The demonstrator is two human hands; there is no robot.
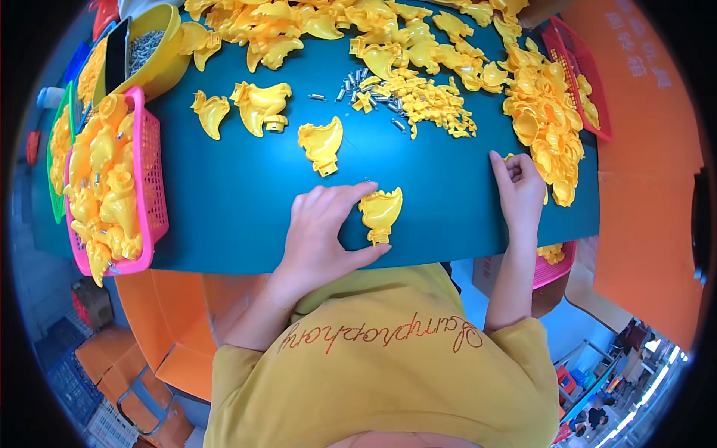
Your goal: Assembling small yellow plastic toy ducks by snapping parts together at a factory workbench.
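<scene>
A blue-green tabletop (239,216) carries yellow shells (553,127) heaped along its far and right sides, with small yellow parts (437,104) and metal cylinders (341,95) between. At left, a pink basket (154,172) holds yellow pieces; behind it, a yellow bowl (160,78) holds grey screws (146,48). The left grip (317,228) pinches a yellow half-shell (382,214) near the front edge. The right grip (521,187) is narrow beside the right heap; whether it holds anything cannot be told.

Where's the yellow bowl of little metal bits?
The yellow bowl is at the head view's upper left, just beyond the pink basket of yellow pieces.
</scene>
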